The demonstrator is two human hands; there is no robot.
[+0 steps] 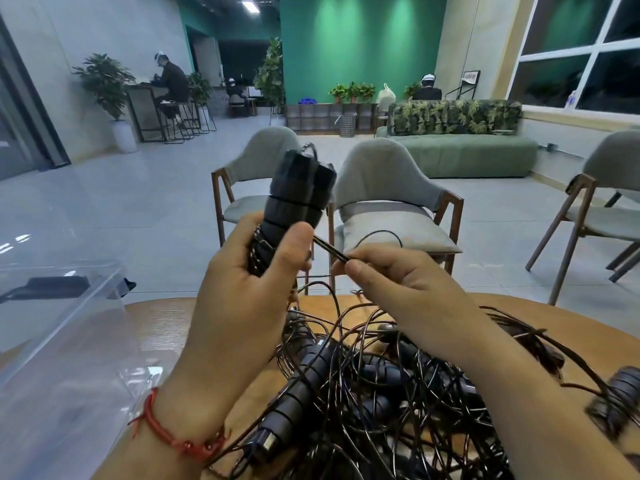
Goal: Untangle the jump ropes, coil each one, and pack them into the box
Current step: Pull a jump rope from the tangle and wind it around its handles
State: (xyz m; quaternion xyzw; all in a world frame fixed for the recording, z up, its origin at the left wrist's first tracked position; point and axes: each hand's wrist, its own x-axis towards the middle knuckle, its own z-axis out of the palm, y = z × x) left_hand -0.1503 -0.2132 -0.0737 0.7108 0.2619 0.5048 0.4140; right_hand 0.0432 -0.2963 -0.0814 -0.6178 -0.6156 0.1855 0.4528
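My left hand [242,282] is raised above the table and grips two black jump rope handles [298,188] held together upright, with thin cord wound around their lower part. My right hand [391,282] pinches the thin black cord [330,249] just right of the handles, and a small loop of it arcs above my fingers. Below both hands lies a tangled pile of black jump ropes [381,393] with several handles on the round wooden table [156,327]. A clear plastic box [59,323] stands at the left, with a dark object inside.
Two grey chairs [391,202] stand at the table's far edge, and another chair [602,202] is at the right. A green sofa [467,154] sits further back. People are seated in the background. A loose handle [620,400] lies at the table's right.
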